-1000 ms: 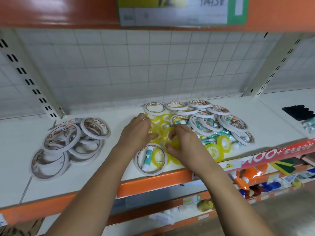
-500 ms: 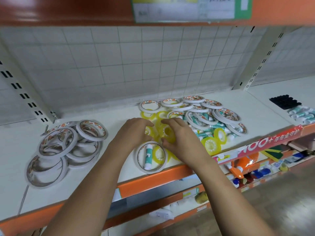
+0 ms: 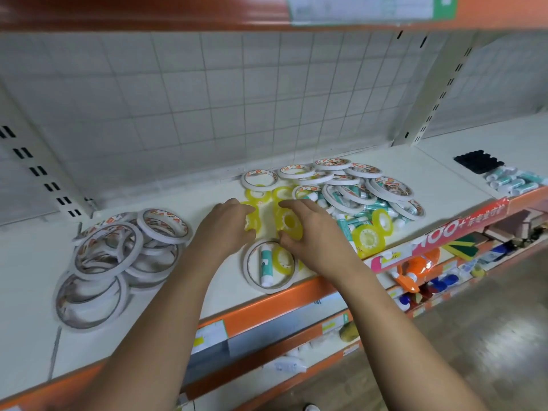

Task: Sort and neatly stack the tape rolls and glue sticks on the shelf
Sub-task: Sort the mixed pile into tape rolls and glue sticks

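Observation:
Both hands rest on small yellow tape rolls in the middle of the white shelf (image 3: 35, 262). My left hand (image 3: 225, 226) grips one yellow roll (image 3: 250, 225) at its fingertips. My right hand (image 3: 311, 232) pinches another yellow roll (image 3: 289, 223). In front of them lies a large white tape ring (image 3: 268, 287) with a teal glue stick (image 3: 266, 262) and a yellow roll inside it. A mixed heap of white rings (image 3: 391, 188), glue sticks (image 3: 353, 223) and yellow rolls (image 3: 369, 238) lies to the right. A pile of large white rings (image 3: 118, 247) lies on the left.
More glue sticks (image 3: 513, 182) and a black block (image 3: 477, 163) sit on the neighbouring shelf at far right. A wire grid wall (image 3: 207, 99) backs the shelf. An orange front edge (image 3: 267, 310) carries price tags. Lower shelves hold assorted goods (image 3: 415, 271).
The hands have drawn slightly apart, each keeping a yellow roll. The camera has swung left, so the shelf contents appear shifted right in view.

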`<state>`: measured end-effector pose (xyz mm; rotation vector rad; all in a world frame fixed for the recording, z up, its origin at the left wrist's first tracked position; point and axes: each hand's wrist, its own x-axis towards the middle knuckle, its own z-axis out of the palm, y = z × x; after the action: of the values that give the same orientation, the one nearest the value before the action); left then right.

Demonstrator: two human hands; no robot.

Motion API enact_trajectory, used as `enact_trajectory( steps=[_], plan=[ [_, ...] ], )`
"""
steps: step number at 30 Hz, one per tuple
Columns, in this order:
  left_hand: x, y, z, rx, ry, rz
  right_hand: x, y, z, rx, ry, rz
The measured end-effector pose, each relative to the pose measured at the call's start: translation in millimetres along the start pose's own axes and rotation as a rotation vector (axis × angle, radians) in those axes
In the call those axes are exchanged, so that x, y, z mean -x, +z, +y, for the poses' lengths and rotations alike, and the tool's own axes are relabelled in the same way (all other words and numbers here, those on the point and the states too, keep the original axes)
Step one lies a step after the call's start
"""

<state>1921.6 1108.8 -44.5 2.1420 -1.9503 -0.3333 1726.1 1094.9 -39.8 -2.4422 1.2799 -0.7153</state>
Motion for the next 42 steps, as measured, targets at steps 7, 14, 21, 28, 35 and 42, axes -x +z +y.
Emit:
enact_trajectory(
  steps=[7,14,21,28,35,42],
  plan=[
    [15.2,-17.0,-16.5,0.014,-0.074,0.066,-25.7,9.9,-12.1,-0.024,-0.025,-0.047],
    [25.8,-40.7,-3.3,0.029,-0.071,0.162,-35.3,4.0,-16.7,-0.044,-0.054,-0.041],
    [14.7,-36.5,71.8,0.052,0.056,0.222,-8.7,-39.8,25.5,-0.024,0.022,0.07],
    [-21.5,5.1,197.3,0.112,0.229,0.231,28.4,-111.1,138.2,-0.036,0.127,0.163],
    [-82.2,64.8,336.2,0.137,0.287,0.177,39.8,-184.9,282.6,-0.006,0.18,0.146],
    [-136.7,114.8,408.7,0.081,0.208,0.068,17.7,-216.1,386.9,0.024,0.257,0.032]
  ],
)
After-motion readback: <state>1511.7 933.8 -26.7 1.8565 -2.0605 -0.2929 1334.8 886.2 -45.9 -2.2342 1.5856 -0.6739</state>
